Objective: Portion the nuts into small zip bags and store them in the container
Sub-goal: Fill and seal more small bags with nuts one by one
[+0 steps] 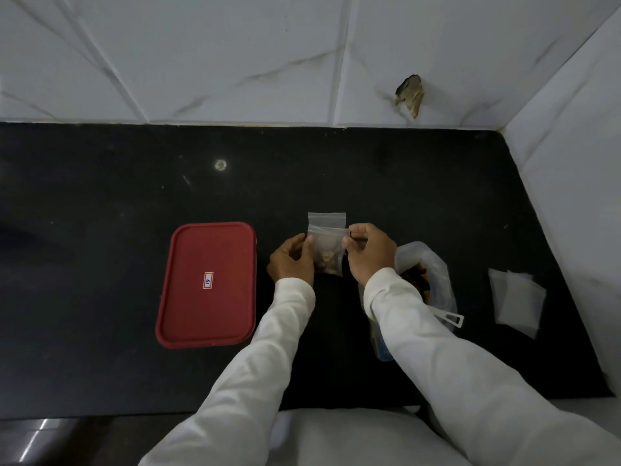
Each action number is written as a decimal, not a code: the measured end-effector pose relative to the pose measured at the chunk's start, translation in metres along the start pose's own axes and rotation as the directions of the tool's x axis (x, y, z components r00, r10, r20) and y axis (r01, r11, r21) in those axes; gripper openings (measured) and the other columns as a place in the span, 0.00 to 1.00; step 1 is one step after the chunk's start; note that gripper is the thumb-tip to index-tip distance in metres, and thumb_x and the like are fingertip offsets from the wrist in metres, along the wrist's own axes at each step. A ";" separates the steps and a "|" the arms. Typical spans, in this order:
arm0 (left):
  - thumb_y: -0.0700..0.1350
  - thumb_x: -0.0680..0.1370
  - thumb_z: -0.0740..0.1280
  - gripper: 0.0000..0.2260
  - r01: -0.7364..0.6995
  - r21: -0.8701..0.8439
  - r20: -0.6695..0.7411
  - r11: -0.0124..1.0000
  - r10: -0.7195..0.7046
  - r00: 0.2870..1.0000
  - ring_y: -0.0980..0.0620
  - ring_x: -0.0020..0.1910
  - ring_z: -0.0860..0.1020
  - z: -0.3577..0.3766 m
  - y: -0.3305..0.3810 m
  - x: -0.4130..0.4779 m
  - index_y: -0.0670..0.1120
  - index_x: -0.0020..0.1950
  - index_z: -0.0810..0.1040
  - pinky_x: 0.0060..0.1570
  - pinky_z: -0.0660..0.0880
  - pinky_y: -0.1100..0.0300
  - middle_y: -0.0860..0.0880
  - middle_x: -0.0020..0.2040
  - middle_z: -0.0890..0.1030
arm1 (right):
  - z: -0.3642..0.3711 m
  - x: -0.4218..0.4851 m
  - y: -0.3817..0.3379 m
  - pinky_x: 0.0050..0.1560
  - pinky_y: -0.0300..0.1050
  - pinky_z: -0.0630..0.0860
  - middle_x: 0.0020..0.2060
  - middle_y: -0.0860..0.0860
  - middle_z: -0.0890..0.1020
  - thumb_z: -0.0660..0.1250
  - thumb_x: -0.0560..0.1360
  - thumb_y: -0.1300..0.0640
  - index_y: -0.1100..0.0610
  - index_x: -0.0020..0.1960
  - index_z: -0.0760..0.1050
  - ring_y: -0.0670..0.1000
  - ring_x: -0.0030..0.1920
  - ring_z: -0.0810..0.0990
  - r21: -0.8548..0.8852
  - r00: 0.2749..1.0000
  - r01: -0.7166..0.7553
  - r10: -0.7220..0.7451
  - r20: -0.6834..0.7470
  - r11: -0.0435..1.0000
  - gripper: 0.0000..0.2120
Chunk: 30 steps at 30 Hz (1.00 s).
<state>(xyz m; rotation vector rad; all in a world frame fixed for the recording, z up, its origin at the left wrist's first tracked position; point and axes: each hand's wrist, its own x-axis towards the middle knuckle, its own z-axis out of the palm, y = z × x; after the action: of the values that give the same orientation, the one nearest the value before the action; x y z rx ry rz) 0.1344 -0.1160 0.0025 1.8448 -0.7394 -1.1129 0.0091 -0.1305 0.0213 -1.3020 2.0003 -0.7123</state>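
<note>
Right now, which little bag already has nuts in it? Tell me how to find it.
Look at the black counter, just right of the red lid. The left hand and right hand pinch a small clear bag there. Unlike the flat empty bags far right, it has nuts at the bottom.

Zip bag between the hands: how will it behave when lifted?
Probably floppy: the zip bag is thin clear film. Likely light: only a small clump of nuts sits at its bottom. Seal unclear, so tipping may spill.
</note>
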 end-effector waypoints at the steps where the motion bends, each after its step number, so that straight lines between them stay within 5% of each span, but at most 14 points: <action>1: 0.45 0.78 0.70 0.12 0.004 -0.012 0.000 1.000 -0.004 1.000 0.65 0.41 0.77 -0.001 -0.001 -0.003 0.45 0.60 0.81 0.34 0.70 0.81 0.55 0.47 0.81 | -0.003 -0.002 0.000 0.58 0.45 0.76 0.54 0.51 0.81 0.69 0.76 0.60 0.56 0.58 0.78 0.49 0.55 0.80 -0.002 1.000 0.017 -0.017 -0.021 1.000 0.11; 6: 0.44 0.80 0.67 0.13 0.000 -0.029 -0.051 1.000 -0.001 0.999 0.60 0.53 0.77 -0.009 0.001 -0.025 0.46 0.64 0.79 0.51 0.71 0.70 0.53 0.57 0.81 | -0.023 -0.023 0.003 0.50 0.32 0.75 0.55 0.49 0.79 0.68 0.76 0.62 0.54 0.59 0.77 0.42 0.50 0.78 0.056 0.996 0.082 -0.080 -0.038 0.995 0.12; 10: 0.43 0.80 0.66 0.07 -0.192 0.015 -0.079 0.981 0.193 0.978 0.64 0.46 0.78 -0.005 0.013 -0.051 0.49 0.57 0.81 0.43 0.73 0.75 0.55 0.51 0.81 | -0.051 -0.048 0.013 0.51 0.31 0.76 0.52 0.46 0.79 0.68 0.76 0.60 0.52 0.58 0.77 0.39 0.49 0.79 0.113 0.980 0.196 -0.192 -0.043 0.974 0.11; 12: 0.43 0.80 0.66 0.06 -0.311 0.055 0.056 0.949 0.308 0.950 0.66 0.46 0.77 0.008 0.024 -0.068 0.49 0.56 0.80 0.45 0.74 0.73 0.57 0.49 0.80 | -0.066 -0.057 0.024 0.53 0.32 0.76 0.51 0.42 0.78 0.69 0.76 0.58 0.50 0.58 0.75 0.38 0.49 0.77 0.056 0.983 0.182 -0.180 -0.042 0.982 0.11; 15: 0.44 0.79 0.67 0.07 -0.528 0.106 0.315 0.843 0.475 0.821 0.62 0.48 0.79 0.040 0.038 -0.098 0.48 0.56 0.81 0.51 0.75 0.70 0.56 0.50 0.80 | -0.087 -0.070 0.048 0.59 0.46 0.76 0.57 0.51 0.78 0.69 0.73 0.49 0.55 0.62 0.76 0.46 0.55 0.77 -0.021 0.984 0.142 -0.143 -0.107 0.990 0.19; 21: 0.48 0.80 0.65 0.07 -0.641 0.170 0.574 0.749 0.453 0.682 0.64 0.47 0.76 0.100 0.049 -0.157 0.53 0.57 0.78 0.50 0.71 0.75 0.60 0.49 0.78 | -0.141 -0.091 0.099 0.55 0.48 0.79 0.52 0.54 0.82 0.68 0.77 0.57 0.59 0.56 0.78 0.50 0.51 0.80 -0.039 0.917 0.098 -0.106 -0.385 0.994 0.09; 24: 0.44 0.80 0.67 0.09 -0.561 0.105 0.612 0.821 0.391 0.687 0.64 0.44 0.76 0.129 0.052 -0.176 0.48 0.59 0.78 0.44 0.69 0.80 0.55 0.50 0.80 | -0.168 -0.094 0.126 0.49 0.39 0.76 0.52 0.54 0.81 0.68 0.77 0.58 0.59 0.55 0.78 0.48 0.49 0.79 -0.031 0.863 0.044 -0.053 -0.502 0.999 0.08; 26: 0.42 0.79 0.66 0.10 -0.329 0.073 0.626 0.942 0.213 0.750 0.62 0.45 0.78 0.152 0.051 -0.187 0.47 0.60 0.77 0.45 0.72 0.78 0.54 0.48 0.80 | -0.183 -0.091 0.146 0.45 0.30 0.71 0.54 0.55 0.79 0.68 0.77 0.59 0.59 0.57 0.78 0.49 0.49 0.78 0.009 0.854 -0.058 0.054 -0.517 0.998 0.09; 28: 0.41 0.79 0.66 0.12 0.068 0.018 0.657 0.997 -0.063 0.751 0.52 0.50 0.82 0.174 0.054 -0.199 0.45 0.63 0.76 0.54 0.78 0.63 0.49 0.50 0.82 | -0.194 -0.082 0.168 0.43 0.29 0.68 0.55 0.55 0.79 0.68 0.77 0.59 0.59 0.58 0.77 0.49 0.49 0.78 0.031 0.849 -0.165 0.158 -0.504 0.986 0.11; 30: 0.40 0.79 0.65 0.13 0.205 0.015 0.658 0.979 -0.164 0.735 0.47 0.56 0.81 0.195 0.054 -0.212 0.45 0.64 0.76 0.60 0.77 0.53 0.45 0.56 0.81 | -0.202 -0.071 0.188 0.46 0.35 0.69 0.55 0.56 0.79 0.69 0.76 0.57 0.59 0.59 0.77 0.51 0.50 0.78 0.049 0.840 -0.255 0.246 -0.483 0.966 0.13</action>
<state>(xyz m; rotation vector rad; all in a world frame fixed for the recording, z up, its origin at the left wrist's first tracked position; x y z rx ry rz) -0.1360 -0.0403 0.0855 1.4765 -0.9057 -1.9487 -0.2309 0.0229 0.0311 -0.8934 2.5239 -0.9667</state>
